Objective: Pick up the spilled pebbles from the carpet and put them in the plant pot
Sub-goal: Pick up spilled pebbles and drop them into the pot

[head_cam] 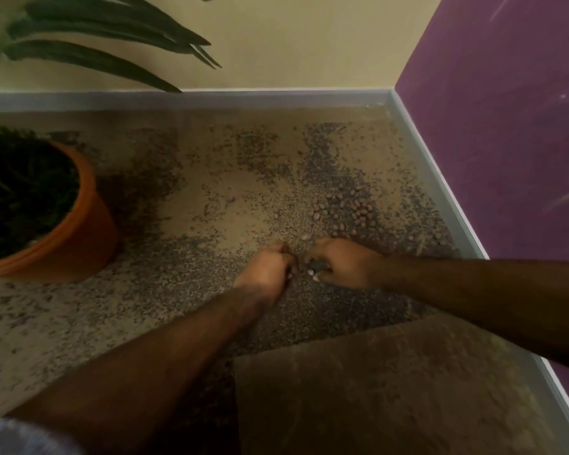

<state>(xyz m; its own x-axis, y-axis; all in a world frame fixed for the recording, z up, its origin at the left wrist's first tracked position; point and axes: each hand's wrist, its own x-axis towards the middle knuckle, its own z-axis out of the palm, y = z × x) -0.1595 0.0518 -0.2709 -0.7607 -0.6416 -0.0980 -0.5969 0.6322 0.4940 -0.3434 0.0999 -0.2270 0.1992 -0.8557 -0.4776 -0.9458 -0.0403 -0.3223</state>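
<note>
Both hands, left hand and right hand, curl closed on the carpet; what they hold is hidden. Many pebbles lie beyond them; the orange plant pot waits far left.

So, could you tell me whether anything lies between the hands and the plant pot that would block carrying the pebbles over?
Nothing visible does. The left hand and right hand are down on the carpet just below the pebbles. The plant pot stands to the left, with only bare carpet between. The leaves hang higher up, above the pot.

Speckled carpet, scattered pebbles, orange plant pot standing left
</note>
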